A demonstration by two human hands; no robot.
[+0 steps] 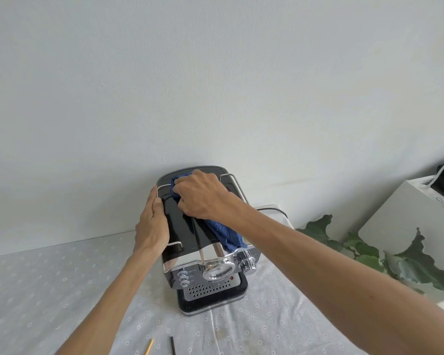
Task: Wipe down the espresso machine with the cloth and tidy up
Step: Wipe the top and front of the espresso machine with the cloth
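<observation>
Bracing the espresso machine (190, 239), which stands on the bench (49, 278) against the wall: left hand (151, 224), fingers straight, flat against its left side. Right hand (203, 196): grip curled round the blue cloth (226, 234), pressing it on the black top near the back. Risks: trailing cloth end could snag the chrome knob (246, 262); hard wiping could shift the machine.

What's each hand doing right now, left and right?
Left hand: open, resting flat against the left side of the espresso machine.
Right hand: gripping the blue cloth on the machine's top.
</observation>
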